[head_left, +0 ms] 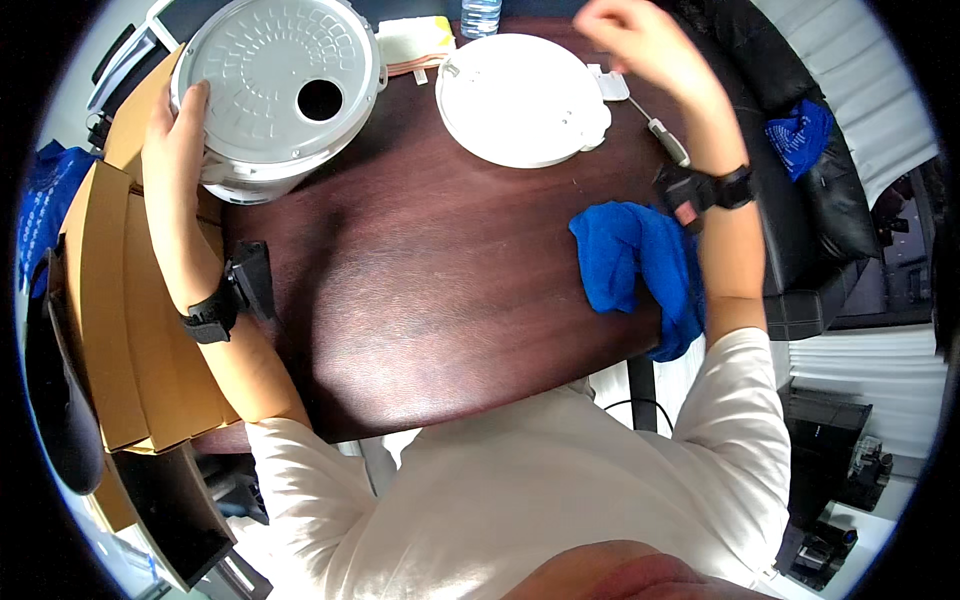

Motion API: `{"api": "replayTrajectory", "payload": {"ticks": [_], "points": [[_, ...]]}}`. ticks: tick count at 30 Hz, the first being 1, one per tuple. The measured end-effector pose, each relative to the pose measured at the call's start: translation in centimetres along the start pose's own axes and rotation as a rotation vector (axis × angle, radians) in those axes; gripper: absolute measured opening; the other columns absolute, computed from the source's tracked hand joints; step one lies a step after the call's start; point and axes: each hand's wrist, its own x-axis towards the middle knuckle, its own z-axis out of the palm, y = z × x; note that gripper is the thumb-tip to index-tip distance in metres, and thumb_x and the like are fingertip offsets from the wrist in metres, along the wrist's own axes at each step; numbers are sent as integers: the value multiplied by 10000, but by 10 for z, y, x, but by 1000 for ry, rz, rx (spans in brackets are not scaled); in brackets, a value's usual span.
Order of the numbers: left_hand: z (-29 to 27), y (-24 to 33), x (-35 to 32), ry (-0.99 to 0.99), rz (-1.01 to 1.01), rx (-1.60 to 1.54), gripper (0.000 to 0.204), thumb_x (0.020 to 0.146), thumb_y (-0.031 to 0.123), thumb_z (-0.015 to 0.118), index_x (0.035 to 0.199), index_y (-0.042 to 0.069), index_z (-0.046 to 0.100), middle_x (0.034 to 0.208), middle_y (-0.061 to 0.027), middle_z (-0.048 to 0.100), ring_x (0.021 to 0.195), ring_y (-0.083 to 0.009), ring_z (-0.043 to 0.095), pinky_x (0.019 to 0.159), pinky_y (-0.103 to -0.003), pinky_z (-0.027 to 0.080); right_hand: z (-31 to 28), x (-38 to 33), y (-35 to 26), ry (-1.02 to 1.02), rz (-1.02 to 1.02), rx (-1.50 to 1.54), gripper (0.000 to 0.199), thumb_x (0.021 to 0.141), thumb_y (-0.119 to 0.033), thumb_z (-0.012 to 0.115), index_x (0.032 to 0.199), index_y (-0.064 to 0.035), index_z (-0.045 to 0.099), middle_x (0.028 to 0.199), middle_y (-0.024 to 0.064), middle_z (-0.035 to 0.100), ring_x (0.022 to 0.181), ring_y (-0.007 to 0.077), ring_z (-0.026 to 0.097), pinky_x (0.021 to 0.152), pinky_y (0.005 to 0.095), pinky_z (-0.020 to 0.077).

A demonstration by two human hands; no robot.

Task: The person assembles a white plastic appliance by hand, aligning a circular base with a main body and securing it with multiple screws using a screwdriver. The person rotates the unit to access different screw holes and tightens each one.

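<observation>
Toward the far left of the table rests a round white appliance body (345,150) with a grey vented face (240,125) and a dark round hole in it. My left hand (178,135) grips its left edge, thumb lying over the rim; the other fingers are mostly hidden along the side. My right hand (645,45) is raised at the upper right, slightly blurred, fingers loosely bent and thumb apart, with nothing visible in it. Nearest to it are a round white disc-shaped cover (515,105), lying flat, and a small white piece (610,85) joined by a cord to a grey-white stick-like part (668,142).
A blue cloth (630,255) hangs over the table's right edge. A clear bottle (481,18) and a yellow-and-white packet (415,42) stand at the far side. Cardboard boxes (130,310) flank the dark wooden table (430,290) on the left; a black sofa (790,230) is at the right.
</observation>
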Motion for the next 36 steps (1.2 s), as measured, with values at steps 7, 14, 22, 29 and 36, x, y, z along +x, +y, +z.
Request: {"api": "replayTrajectory", "payload": {"ticks": [7, 14, 22, 29, 36], "points": [[0, -8, 2, -5, 67, -9, 522, 904, 370, 559, 1313, 46, 577, 1112, -190, 680, 1026, -259, 649, 922, -332, 467, -44, -31, 158, -191, 541, -325, 342, 770, -187, 725, 1076, -62, 637, 810, 37, 624, 644, 158, 603, 518, 305, 488], [-6, 4, -10, 48, 38, 51, 492, 915, 343, 558, 1291, 29, 587, 999, -127, 689, 875, -203, 637, 796, -310, 493, -7, -25, 183, -330, 153, -409, 266, 790, -192, 732, 995, -43, 650, 785, 91, 624, 747, 222, 613, 686, 358, 483], [2, 4, -6, 36, 68, 75, 466, 920, 313, 571, 1264, 0, 589, 1029, -102, 674, 928, -175, 614, 840, -307, 477, -2, -38, 186, -224, 104, -452, 164, 829, -144, 688, 847, -10, 595, 756, 164, 608, 703, 267, 606, 657, 390, 473], [2, 8, -8, 64, 81, 60, 468, 900, 342, 586, 1229, 10, 624, 982, -116, 686, 908, -188, 628, 850, -300, 472, -4, -40, 191, -129, 188, -429, 283, 809, -132, 727, 1006, -11, 563, 717, 184, 609, 713, 311, 648, 663, 390, 493], [0, 1, -4, 48, 103, 41, 476, 895, 346, 590, 1230, 9, 624, 981, -108, 689, 903, -178, 631, 848, -295, 471, -9, -40, 182, -251, 47, -654, 186, 840, -159, 700, 838, 6, 614, 802, 241, 663, 803, 410, 656, 708, 452, 510]]}}
